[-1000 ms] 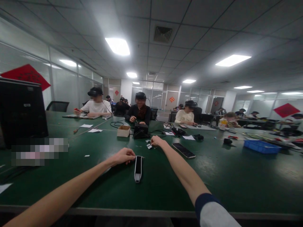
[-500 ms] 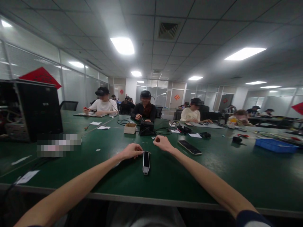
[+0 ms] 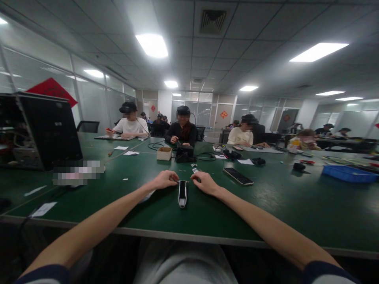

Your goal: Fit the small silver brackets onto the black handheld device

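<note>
A slim white handheld device with a long dark screen (image 3: 182,191) lies on the green table, its narrow end pointing toward me. My left hand (image 3: 166,180) rests at its far left corner, thumb and fingers pinched together. Across from it, my right hand (image 3: 205,183) is also closed in a pinch, a little to the right of the device's far end. Whatever sits between the fingertips of either hand is too small to make out. Small white pieces (image 3: 194,170) lie just beyond my right fingers. Part of a whitish item (image 3: 148,196) shows under my left forearm.
A phone (image 3: 238,176) lies right of my right hand. Ahead stand a small open box (image 3: 164,154) and a black device (image 3: 184,153) with cables. A blue tray (image 3: 349,174) is far right, a black computer case (image 3: 49,132) at left. Several people sit across the table.
My right hand has come down and closer to the device's far end. My left hand stays by its far left corner. The whole view has tilted slightly.
</note>
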The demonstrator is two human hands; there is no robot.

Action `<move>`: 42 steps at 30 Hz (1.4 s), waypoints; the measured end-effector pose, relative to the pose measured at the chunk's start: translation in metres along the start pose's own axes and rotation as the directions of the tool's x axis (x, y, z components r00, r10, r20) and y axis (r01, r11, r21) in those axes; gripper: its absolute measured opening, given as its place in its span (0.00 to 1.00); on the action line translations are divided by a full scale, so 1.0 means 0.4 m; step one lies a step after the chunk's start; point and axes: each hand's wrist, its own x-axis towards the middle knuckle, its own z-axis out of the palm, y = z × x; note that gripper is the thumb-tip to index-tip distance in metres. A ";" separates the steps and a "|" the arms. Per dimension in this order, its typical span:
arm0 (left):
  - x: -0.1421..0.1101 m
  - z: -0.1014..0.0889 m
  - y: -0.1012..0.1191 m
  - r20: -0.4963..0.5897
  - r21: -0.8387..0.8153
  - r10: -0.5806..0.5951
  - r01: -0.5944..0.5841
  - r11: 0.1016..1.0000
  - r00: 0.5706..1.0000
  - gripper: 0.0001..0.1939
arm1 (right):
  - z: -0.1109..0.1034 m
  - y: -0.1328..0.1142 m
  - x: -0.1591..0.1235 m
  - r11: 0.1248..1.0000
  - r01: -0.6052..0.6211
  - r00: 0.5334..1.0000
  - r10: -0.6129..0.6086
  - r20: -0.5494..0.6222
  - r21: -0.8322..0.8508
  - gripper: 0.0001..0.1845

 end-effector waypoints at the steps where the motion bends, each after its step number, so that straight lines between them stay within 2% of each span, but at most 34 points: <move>1: 0.000 -0.003 -0.001 -0.003 0.024 0.010 -0.010 1.000 1.000 0.16 | -0.001 -0.001 -0.001 0.999 0.029 1.000 -0.029 -0.001 -0.028 0.10; 4: 0.000 -0.010 -0.001 -0.046 0.079 0.047 -0.043 0.996 0.998 0.15 | -0.003 -0.004 -0.001 0.994 0.073 0.997 -0.075 -0.023 -0.083 0.11; 8: -0.001 -0.011 0.007 -0.212 0.108 0.124 -0.103 0.989 0.969 0.12 | 0.003 -0.012 0.004 0.991 0.125 0.976 -0.132 -0.172 -0.050 0.12; 11: -0.003 -0.002 0.022 -0.269 0.066 0.188 -0.177 0.982 0.945 0.12 | 0.013 -0.030 0.010 0.987 0.158 0.957 -0.157 -0.243 -0.015 0.11; 15: -0.004 0.017 0.041 -0.247 -0.017 0.261 -0.273 0.962 0.933 0.12 | 0.026 -0.062 0.014 0.980 0.197 0.951 -0.194 -0.239 -0.015 0.08; 18: -0.004 0.025 0.046 -0.219 -0.048 0.280 -0.297 0.954 0.935 0.11 | 0.031 -0.074 0.015 0.976 0.217 0.948 -0.217 -0.232 -0.024 0.07; 24: 0.002 0.011 0.020 -0.234 0.067 0.265 -0.256 0.964 0.936 0.10 | 0.026 -0.057 0.016 0.969 0.223 0.950 -0.241 -0.201 -0.108 0.08; 30: -0.002 0.000 -0.002 -0.190 0.141 0.246 -0.222 0.965 0.951 0.10 | 0.016 -0.028 0.010 0.968 0.221 0.953 -0.241 -0.183 -0.121 0.08; 33: -0.005 0.010 0.013 -0.220 0.071 0.228 -0.218 0.973 0.948 0.11 | 0.020 -0.029 0.009 0.962 0.254 0.943 -0.269 -0.195 -0.098 0.08; 36: -0.003 0.025 0.031 -0.212 -0.069 0.221 -0.240 0.968 0.952 0.12 | 0.032 -0.039 0.012 0.953 0.290 0.932 -0.301 -0.200 -0.081 0.07; 42: 0.006 0.039 0.028 -0.174 -0.313 0.176 -0.224 0.923 0.969 0.13 | 0.051 -0.049 0.018 0.962 0.272 0.923 -0.266 -0.276 -0.018 0.05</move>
